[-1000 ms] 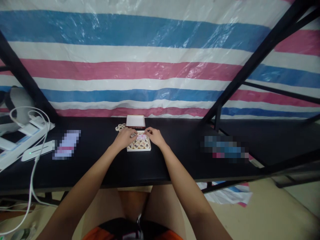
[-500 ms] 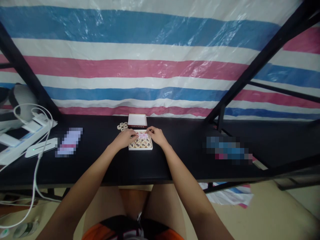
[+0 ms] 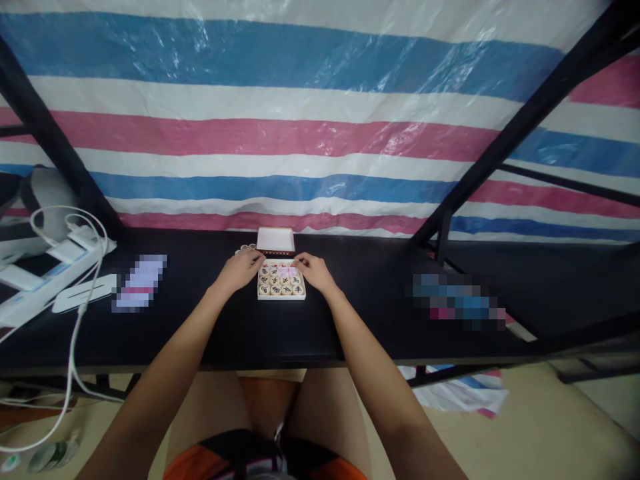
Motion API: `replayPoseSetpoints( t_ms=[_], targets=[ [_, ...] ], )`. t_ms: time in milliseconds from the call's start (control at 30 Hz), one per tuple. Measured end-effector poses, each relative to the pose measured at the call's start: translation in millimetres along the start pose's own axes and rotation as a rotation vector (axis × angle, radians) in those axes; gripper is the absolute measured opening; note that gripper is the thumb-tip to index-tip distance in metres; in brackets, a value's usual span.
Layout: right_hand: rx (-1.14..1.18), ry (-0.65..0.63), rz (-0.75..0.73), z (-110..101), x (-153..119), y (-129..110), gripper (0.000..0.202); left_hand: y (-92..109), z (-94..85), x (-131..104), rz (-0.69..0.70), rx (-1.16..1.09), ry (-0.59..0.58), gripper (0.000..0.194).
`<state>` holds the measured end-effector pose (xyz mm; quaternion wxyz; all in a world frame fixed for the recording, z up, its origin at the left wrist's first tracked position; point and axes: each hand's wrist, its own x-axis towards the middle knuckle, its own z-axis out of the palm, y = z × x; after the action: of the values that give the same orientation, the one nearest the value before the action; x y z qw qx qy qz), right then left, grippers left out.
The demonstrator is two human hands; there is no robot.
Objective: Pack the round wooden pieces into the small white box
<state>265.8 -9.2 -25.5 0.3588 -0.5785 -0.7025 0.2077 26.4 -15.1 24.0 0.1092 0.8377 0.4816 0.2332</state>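
Observation:
A small white box (image 3: 281, 298) holds rows of round Chinese chess pieces (image 3: 286, 291) with dark characters. Part of the top rows is covered by a pinkish, see-through patch. My left hand (image 3: 241, 270) is at the box's upper left corner, fingers loosely bent and apart; no piece shows in them. Just beyond it lie several loose chess pieces (image 3: 245, 248), partly hidden by that hand. At the upper right edge, my right hand (image 3: 312, 272) grips the box rim with bent fingers. Behind the box stands its lid (image 3: 275, 240), white inside with a dark reddish front edge.
The black table (image 3: 380, 293) carries a blurred-out flat item (image 3: 140, 283), a white device (image 3: 85, 293) and a power strip with cables (image 3: 55, 270) at left. Another blurred item (image 3: 457, 297) lies at right. Black metal bars (image 3: 500, 150) slant before a striped plastic sheet (image 3: 280, 100).
My left hand has moved left, from over the pieces in the box to its upper left corner by the loose pieces. My right hand has stayed at the box edge.

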Motion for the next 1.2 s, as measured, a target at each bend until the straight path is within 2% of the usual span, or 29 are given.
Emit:
replayPoseSetpoints(
  t_ms=[133,200,300,433,733,867,1000,1100,1200],
  targets=[
    [0.01,0.003,-0.004,0,1,2,0.022,-21,-10.6,-1,-0.157,0.156,0.032,0.032],
    [0.019,0.002,-0.006,0,1,2,0.023,-30,-11.0,-2,-0.197,0.182,-0.012,0.029],
    [0.022,0.005,-0.01,1,1,2,0.023,-37,-7.3,-2,-0.181,0.175,-0.106,0.028],
    [0.018,0.003,-0.001,0,1,1,0.022,-33,-3.5,0,-0.122,0.161,-0.134,0.024],
    [0.01,0.006,-0.014,0,0,1,0.022,-25,-4.0,-1,-0.088,0.091,-0.143,0.024],
    [0.022,0.012,-0.005,0,0,0,0.022,-28,-2.9,-1,0.003,-0.046,-0.234,0.023],
    [0.022,0.006,-0.001,0,0,-1,0.023,-34,-3.7,0,-0.025,-0.069,-0.29,0.027],
    [0.019,-0.001,-0.011,-1,0,0,0.024,-35,-6.6,0,-0.029,-0.017,-0.258,0.025],
    [0.023,-0.001,-0.012,-1,0,-1,0.024,-28,-9.0,-1,-0.032,-0.002,-0.149,0.026]
  ],
)
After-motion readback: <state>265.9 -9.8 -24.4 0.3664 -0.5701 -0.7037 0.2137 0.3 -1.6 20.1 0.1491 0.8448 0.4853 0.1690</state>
